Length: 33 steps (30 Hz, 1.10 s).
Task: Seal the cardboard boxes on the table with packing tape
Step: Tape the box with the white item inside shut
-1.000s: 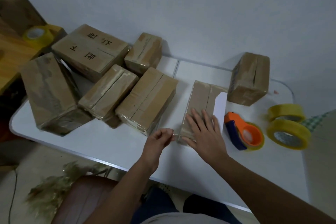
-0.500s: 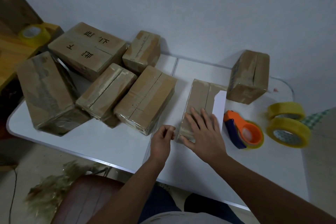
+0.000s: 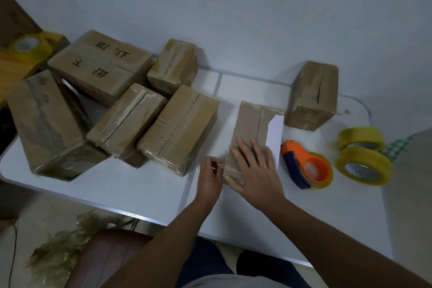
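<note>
1. Centre frame: our right hand (image 3: pixel 253 168) lies flat, fingers straight, pressing the near end of the long brown cardboard box (image 3: pixel 247 128).
2. Our left hand (image 3: pixel 210 173) sits curled at the box's near-left corner, pinching what looks like clear tape; hard to confirm.
3. Over the last second the left hand has closed in on that corner, so the strip is likely being stuck down.
4. Orange tape dispenser (image 3: pixel 308 167) idles at right on the white table (image 3: pixel 140 184).

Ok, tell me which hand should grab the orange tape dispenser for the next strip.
Right. The right hand lies flat on the box, right beside the orange tape dispenser. The left hand is on the box's far side, apparently pinching tape at its corner.
</note>
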Each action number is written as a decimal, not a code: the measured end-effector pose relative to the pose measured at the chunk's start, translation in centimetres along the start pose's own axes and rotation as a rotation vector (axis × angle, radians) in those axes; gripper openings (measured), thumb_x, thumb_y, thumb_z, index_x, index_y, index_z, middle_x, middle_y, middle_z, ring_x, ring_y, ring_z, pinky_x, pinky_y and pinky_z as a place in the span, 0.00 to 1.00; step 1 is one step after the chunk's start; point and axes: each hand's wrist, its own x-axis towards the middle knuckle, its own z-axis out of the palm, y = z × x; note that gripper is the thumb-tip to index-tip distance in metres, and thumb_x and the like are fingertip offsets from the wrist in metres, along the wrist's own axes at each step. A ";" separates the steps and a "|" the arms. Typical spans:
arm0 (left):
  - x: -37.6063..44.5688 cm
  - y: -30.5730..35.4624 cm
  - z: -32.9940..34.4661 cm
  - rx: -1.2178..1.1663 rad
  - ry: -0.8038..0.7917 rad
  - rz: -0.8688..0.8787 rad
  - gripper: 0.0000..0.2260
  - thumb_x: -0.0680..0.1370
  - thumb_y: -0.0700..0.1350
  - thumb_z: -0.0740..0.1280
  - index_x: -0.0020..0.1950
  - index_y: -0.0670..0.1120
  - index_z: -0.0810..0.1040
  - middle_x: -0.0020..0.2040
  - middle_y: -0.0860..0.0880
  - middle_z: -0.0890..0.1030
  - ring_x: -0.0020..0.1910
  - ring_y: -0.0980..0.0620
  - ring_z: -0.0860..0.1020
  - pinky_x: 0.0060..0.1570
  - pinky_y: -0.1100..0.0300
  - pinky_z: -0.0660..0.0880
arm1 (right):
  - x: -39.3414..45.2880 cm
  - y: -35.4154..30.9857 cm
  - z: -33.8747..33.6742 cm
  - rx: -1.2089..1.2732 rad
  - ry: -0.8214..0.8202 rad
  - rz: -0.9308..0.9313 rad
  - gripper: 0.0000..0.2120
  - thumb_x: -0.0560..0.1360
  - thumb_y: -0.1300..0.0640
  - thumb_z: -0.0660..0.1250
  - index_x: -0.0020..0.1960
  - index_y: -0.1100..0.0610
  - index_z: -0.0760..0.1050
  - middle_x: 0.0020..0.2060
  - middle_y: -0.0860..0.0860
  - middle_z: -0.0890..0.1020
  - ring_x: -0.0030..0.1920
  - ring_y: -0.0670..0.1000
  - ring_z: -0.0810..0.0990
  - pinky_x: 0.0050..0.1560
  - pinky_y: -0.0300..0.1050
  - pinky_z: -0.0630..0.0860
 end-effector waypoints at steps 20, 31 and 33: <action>-1.5 2.2 -6.2 0.148 -0.453 0.207 0.19 0.81 0.37 0.65 0.71 0.50 0.75 0.65 0.57 0.79 0.63 0.66 0.75 0.60 0.74 0.70 | 0.1 0.0 0.3 -0.020 -0.037 0.002 0.37 0.77 0.30 0.46 0.79 0.50 0.54 0.79 0.51 0.54 0.78 0.59 0.50 0.74 0.65 0.53; 3.1 4.0 -6.4 0.715 -0.585 0.566 0.16 0.76 0.48 0.73 0.58 0.48 0.70 0.54 0.53 0.81 0.49 0.58 0.81 0.46 0.56 0.80 | 0.1 0.4 0.3 -0.018 -0.039 -0.033 0.43 0.72 0.34 0.63 0.79 0.51 0.53 0.79 0.52 0.52 0.78 0.61 0.51 0.74 0.66 0.53; 3.1 3.8 -6.1 0.710 -0.587 0.554 0.17 0.75 0.49 0.73 0.58 0.49 0.69 0.56 0.53 0.80 0.48 0.58 0.80 0.43 0.58 0.79 | 0.1 0.4 0.3 -0.015 -0.042 -0.028 0.43 0.73 0.33 0.63 0.79 0.51 0.53 0.79 0.52 0.52 0.78 0.61 0.51 0.74 0.66 0.54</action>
